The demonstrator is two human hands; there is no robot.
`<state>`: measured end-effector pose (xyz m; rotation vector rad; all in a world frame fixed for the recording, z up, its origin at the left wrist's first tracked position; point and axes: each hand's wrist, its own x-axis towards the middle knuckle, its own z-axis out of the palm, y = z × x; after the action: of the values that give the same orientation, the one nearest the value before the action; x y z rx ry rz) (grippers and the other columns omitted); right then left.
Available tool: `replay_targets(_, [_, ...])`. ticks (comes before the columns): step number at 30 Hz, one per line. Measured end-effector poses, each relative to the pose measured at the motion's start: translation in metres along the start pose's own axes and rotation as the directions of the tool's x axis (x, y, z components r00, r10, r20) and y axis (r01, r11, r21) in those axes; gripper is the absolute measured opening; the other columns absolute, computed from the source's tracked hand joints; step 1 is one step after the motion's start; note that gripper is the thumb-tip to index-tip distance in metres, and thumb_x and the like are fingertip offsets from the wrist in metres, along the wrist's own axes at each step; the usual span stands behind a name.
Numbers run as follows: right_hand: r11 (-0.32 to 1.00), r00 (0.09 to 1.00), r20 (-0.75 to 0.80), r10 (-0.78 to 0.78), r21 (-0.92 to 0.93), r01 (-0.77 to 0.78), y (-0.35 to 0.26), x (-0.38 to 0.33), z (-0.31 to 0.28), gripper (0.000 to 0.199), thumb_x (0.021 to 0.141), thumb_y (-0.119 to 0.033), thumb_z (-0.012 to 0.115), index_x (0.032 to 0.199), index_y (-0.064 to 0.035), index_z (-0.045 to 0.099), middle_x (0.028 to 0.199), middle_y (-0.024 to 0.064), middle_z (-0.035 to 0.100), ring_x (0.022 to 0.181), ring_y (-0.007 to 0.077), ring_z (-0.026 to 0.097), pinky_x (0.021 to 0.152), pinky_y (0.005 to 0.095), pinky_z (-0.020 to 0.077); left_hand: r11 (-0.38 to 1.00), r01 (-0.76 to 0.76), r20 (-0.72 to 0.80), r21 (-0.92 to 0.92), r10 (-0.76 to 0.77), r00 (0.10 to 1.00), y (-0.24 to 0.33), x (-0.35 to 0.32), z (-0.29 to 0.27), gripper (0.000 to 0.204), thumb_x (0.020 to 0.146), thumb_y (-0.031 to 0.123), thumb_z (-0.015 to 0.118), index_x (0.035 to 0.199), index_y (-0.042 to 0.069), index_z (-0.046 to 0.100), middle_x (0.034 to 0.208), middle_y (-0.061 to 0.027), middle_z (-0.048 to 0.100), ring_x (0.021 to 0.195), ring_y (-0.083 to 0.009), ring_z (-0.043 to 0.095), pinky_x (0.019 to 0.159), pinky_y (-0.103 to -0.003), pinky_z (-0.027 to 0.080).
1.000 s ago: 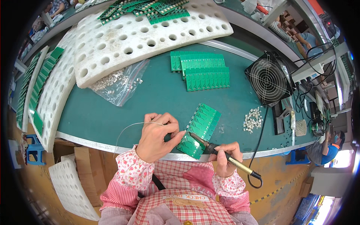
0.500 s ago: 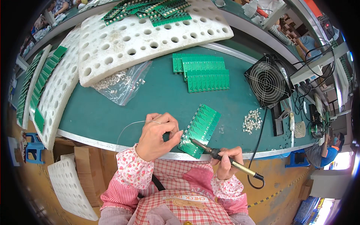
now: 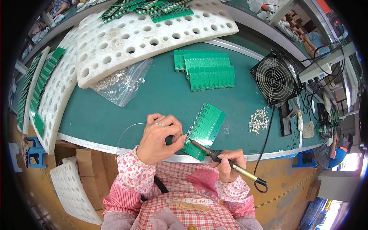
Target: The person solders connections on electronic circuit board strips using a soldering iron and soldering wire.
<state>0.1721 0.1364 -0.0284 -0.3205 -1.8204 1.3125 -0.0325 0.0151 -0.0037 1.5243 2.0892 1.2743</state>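
Two grips: pinching thin silvery wire (image 3: 132,125) in left hand (image 3: 159,142), clutching slender black-and-gold soldering iron (image 3: 245,173) in right hand (image 3: 229,165), above flat green circuit board (image 3: 206,128) just beside left fingertips (image 3: 179,142); risking burns (tip (image 3: 193,141) so close) by slipping.

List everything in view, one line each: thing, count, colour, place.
Workbench: one, green, centre
Soldering iron: one, black and gold, in right hand
Solder wire: one, silvery, looping from left hand
Circuit board panel: one, green, between the hands
Overlapping board panels: at least three, green, beyond it
Small components: many, whitish, right
Holder: one, black, far right
Fan: one, black, upper right
Perforated foam sheets: several, white, top and left
Boards on foam: many, green, top and left
Zip bag: one, transparent, partly under foam
Cardboard: uncounted, brown, lower left
Stools: two, blue, left and right
Other people: several, mixed, rim
Apron: one, red checked, bottom
Left hand: one, bare, at panel's left edge
Right hand: one, bare, on iron
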Motion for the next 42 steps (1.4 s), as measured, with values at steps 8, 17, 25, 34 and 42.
replay_targets(8, [1.000, 1.000, -0.017, -0.019, 0.007, 0.020, -0.0009, 0.0014, 0.0024, 0.007, 0.085, -0.001, 0.061, 0.084, 0.0035, 0.056, 0.057, 0.0103, 0.063, 0.049, 0.0151, 0.065, 0.045, 0.0238, 0.0491, 1.000, -0.007, 0.008, -0.005, 0.007, 1.000, -0.0009, -0.0001, -0.0004, 0.024, 0.073, 0.007, 0.071, 0.059, 0.008, 0.051, 0.079, 0.0002, 0.061, 0.075, -0.0171, 0.054, 0.085, -0.034, 0.032])
replay_targets(17, [0.999, 0.999, 0.025, -0.029, -0.033, 0.030, -0.0020, 0.0024, 0.0008, 0.008, 0.084, -0.002, 0.062, 0.084, 0.0031, 0.056, 0.056, 0.0095, 0.062, 0.048, 0.0149, 0.064, 0.044, 0.0242, 0.0483, 1.000, -0.015, 0.008, -0.010, 0.015, 1.000, 0.0001, -0.0002, -0.0008, 0.024, 0.073, 0.008, 0.072, 0.060, 0.009, 0.052, 0.078, 0.0007, 0.062, 0.075, -0.0163, 0.054, 0.085, -0.034, 0.032])
replay_targets(25, [0.998, 0.999, 0.019, -0.044, -0.046, 0.045, -0.0008, 0.0024, 0.0016, 0.009, 0.085, -0.003, 0.062, 0.084, 0.0032, 0.056, 0.055, 0.0092, 0.062, 0.047, 0.0148, 0.064, 0.043, 0.0238, 0.0475, 1.000, -0.010, -0.010, 0.018, 0.010, 1.000, -0.0004, 0.0000, 0.0014, 0.023, 0.074, 0.008, 0.072, 0.061, 0.008, 0.053, 0.079, 0.0007, 0.061, 0.075, -0.0164, 0.053, 0.084, -0.034, 0.031])
replay_targets(34, [1.000, 1.000, -0.017, 0.004, 0.025, -0.003, 0.0002, -0.0027, 0.0013, 0.008, 0.086, -0.003, 0.059, 0.085, 0.0037, 0.055, 0.057, 0.0107, 0.062, 0.048, 0.0160, 0.064, 0.044, 0.0248, 0.0496, 1.000, 0.004, -0.009, -0.009, -0.004, 1.000, -0.0024, -0.0011, 0.0017, 0.023, 0.074, 0.008, 0.072, 0.061, 0.008, 0.053, 0.079, 0.0005, 0.060, 0.074, -0.0163, 0.053, 0.085, -0.034, 0.032])
replay_targets(42, [1.000, 0.999, -0.022, 0.023, 0.004, -0.023, -0.0008, -0.0009, 0.0020, 0.006, 0.086, -0.002, 0.059, 0.088, 0.0026, 0.055, 0.060, 0.0121, 0.065, 0.050, 0.0149, 0.064, 0.047, 0.0238, 0.0493, 1.000, -0.020, -0.032, 0.019, 0.020, 0.999, -0.0006, -0.0006, 0.0029, 0.022, 0.073, 0.009, 0.073, 0.062, 0.008, 0.054, 0.082, 0.0009, 0.060, 0.075, -0.0176, 0.052, 0.085, -0.035, 0.032])
